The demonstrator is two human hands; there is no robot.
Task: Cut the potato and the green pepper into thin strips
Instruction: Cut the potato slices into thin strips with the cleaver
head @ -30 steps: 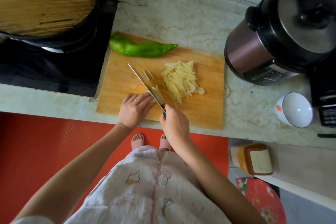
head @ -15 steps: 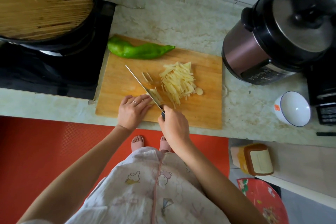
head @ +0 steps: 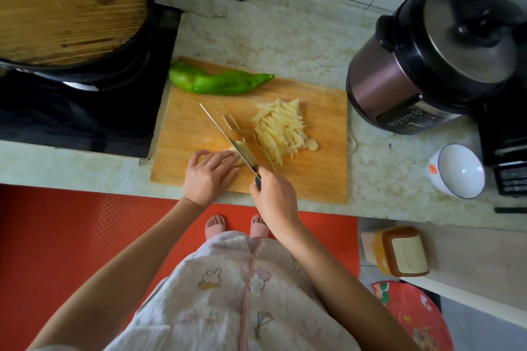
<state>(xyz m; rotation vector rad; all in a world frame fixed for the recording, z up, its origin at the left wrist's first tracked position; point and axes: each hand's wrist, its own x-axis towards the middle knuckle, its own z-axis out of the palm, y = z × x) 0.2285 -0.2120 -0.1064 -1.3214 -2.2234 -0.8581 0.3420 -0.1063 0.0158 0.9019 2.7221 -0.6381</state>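
Hands are both at the near edge of the board [head: 319, 174]. The right hand [head: 273, 196] grips the handle of the knife [head: 225, 134] with its fingers wrapped round it. The blade runs diagonally from that edge toward the board's middle, edge down.

The left hand [head: 208, 177] sits just left of the blade. Its fingers [head: 225, 157] are curled and press down on the uncut potato [head: 239, 159], and the little finger is spread toward the board's left side. Only a pale stub of potato shows between knuckles and blade.

Change noted: over the last second the blade has kept the same line and the left hand has barely moved. Fresh strips [head: 246, 148] lean against the blade's right face. Judgement: slicing proceeds in short strokes and the potato is nearly used up. With so small a stub, the holding fingers are close to the edge, which is the main hazard.

At the board's middle, right of the blade, lies the pile [head: 281, 129] of cut strips. A round end piece [head: 311, 144] touches its right side.

The pepper [head: 219, 82] lies whole along the board's far edge, well apart from both hands. That half of the task is not yet begun.

On the counter [head: 385, 179] right of the board stand a bowl [head: 460, 171] and, farther back, a cooker [head: 427, 65].
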